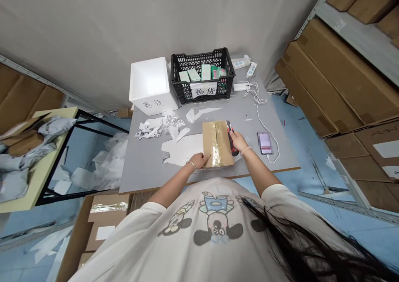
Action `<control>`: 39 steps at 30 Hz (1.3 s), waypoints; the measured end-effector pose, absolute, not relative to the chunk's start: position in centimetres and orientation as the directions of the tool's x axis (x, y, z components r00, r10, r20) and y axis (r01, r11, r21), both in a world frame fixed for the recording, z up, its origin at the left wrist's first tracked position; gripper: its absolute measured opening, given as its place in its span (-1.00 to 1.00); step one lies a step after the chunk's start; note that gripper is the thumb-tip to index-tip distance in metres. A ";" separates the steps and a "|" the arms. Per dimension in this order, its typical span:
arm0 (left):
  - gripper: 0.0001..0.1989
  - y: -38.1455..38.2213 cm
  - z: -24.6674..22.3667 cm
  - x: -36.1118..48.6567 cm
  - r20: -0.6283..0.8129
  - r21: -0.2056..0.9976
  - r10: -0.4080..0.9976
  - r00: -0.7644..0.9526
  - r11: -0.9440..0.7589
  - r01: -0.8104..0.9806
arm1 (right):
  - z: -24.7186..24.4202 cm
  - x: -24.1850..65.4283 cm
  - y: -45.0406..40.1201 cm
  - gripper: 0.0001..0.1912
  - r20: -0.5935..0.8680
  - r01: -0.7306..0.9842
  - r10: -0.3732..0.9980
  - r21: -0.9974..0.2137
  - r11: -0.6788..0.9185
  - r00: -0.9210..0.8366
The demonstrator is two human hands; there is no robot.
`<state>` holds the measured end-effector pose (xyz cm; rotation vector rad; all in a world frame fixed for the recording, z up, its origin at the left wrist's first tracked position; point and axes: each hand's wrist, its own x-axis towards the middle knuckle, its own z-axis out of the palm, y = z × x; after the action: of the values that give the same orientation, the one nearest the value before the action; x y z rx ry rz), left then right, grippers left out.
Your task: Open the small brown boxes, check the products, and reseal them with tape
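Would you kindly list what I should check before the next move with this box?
1. Left hand steadying the cardboard box: ok, at its near left corner.
2. Right hand holding the red-and-black cutter: ok, at the box's right side.
3. Blade retracted: cannot tell, too small.
4. Phone apart from the box: ok, off to the right.
5. Surroundings free of scraps: not ok, white paper lies beside the box.

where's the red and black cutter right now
In the head view, the cutter is in the right hand, along the right edge of the taped cardboard box.
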<state>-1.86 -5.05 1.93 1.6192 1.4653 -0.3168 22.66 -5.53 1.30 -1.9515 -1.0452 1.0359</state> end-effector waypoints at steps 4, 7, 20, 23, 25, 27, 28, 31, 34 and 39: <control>-0.36 -7.1 2.1 -0.2 -0.739 0.429 0.603 0.300 0.079 0.900 | 3.3 22.6 -5.1 -0.64 -0.265 0.640 0.871 -0.596 -0.485 0.413; -0.23 -6.2 2.3 0.0 -0.618 0.320 0.746 0.247 -0.047 0.946 | 4.8 21.0 -5.7 -0.62 -0.213 0.779 0.864 -0.372 -0.504 0.457; -0.34 2.3 -0.5 3.3 -0.125 0.320 0.832 0.541 -0.482 0.816 | 5.3 15.2 -1.5 -0.67 -0.356 0.841 0.862 -0.275 -0.467 0.362; -0.35 2.1 -0.9 2.7 -0.127 0.334 0.834 0.536 -0.473 0.815 | 5.2 14.8 -1.0 -0.67 -0.353 0.855 0.870 -0.263 -0.446 0.345; -0.35 2.0 -1.0 2.5 -0.128 0.338 0.834 0.537 -0.473 0.814 | 5.1 14.5 -0.7 -0.67 -0.343 0.865 0.876 -0.253 -0.432 0.338; -0.36 2.0 -1.0 2.4 -0.132 0.344 0.834 0.536 -0.469 0.813 | 4.9 14.1 -0.4 -0.68 -0.345 0.871 0.878 -0.244 -0.427 0.333; -0.36 2.1 -1.0 2.4 -0.135 0.347 0.834 0.535 -0.466 0.814 | 4.8 13.9 -0.2 -0.68 -0.349 0.871 0.875 -0.241 -0.429 0.335; -0.35 2.1 -0.9 2.6 -0.145 0.352 0.836 0.530 -0.457 0.817 | 4.6 13.3 0.1 -0.67 -0.358 0.864 0.864 -0.230 -0.448 0.353; -0.35 2.1 -0.8 2.6 -0.152 0.350 0.838 0.524 -0.450 0.822 | 4.5 12.8 0.2 -0.65 -0.349 0.855 0.856 -0.219 -0.470 0.381; -0.33 2.0 -0.7 2.6 -0.162 0.332 0.837 0.523 -0.453 0.828 | 4.2 12.1 0.2 -0.69 -0.318 0.844 0.850 -0.209 -0.495 0.420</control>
<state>2.64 1.99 -0.70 2.3983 1.3742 0.0353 12.11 0.22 4.22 -2.6330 -1.5709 0.6056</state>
